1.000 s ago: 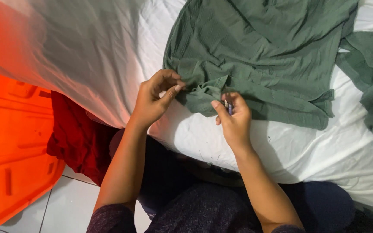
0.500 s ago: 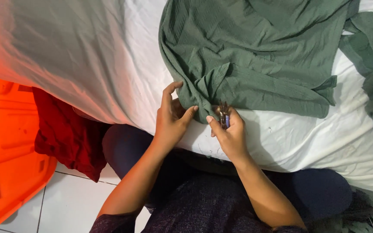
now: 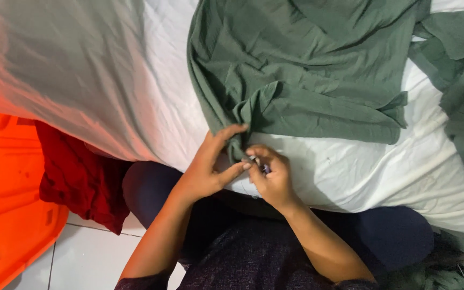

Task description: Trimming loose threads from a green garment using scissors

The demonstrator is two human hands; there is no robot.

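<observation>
My left hand [image 3: 210, 169] sits just below frame centre, fingers stretched up, thumb and forefinger pinching the lower edge of the green cloth [image 3: 307, 80]. That cloth spreads over the upper middle and upper right of the frame, wrinkled, lying on the white sheet [image 3: 135, 91]; its bottom corner hangs down to where my hands meet. My right hand [image 3: 272, 174] is right beside the left, fingertips touching, curled closed around a small dark tool [image 3: 264, 168]. Only a sliver of the tool shows between the fingers, so I cannot tell what kind it is. It sits against the same cloth corner.

More green fabric [image 3: 463, 80] lies at the right edge, apart from the main piece by a strip of sheet. The white sheet fills the upper left and runs across the middle right, creased.

Far left: an orange plastic panel [image 3: 6, 204], lower left of frame. Next to it a red cloth [image 3: 81, 177] hangs down, touching the panel's side. White floor tile [image 3: 98, 258] shows at the bottom left. My legs in dark trousers [image 3: 382, 236] cross the lower middle, and my dark speckled top [image 3: 253, 258] is at the bottom centre. Both forearms are bare, coming up from the bottom edge.
</observation>
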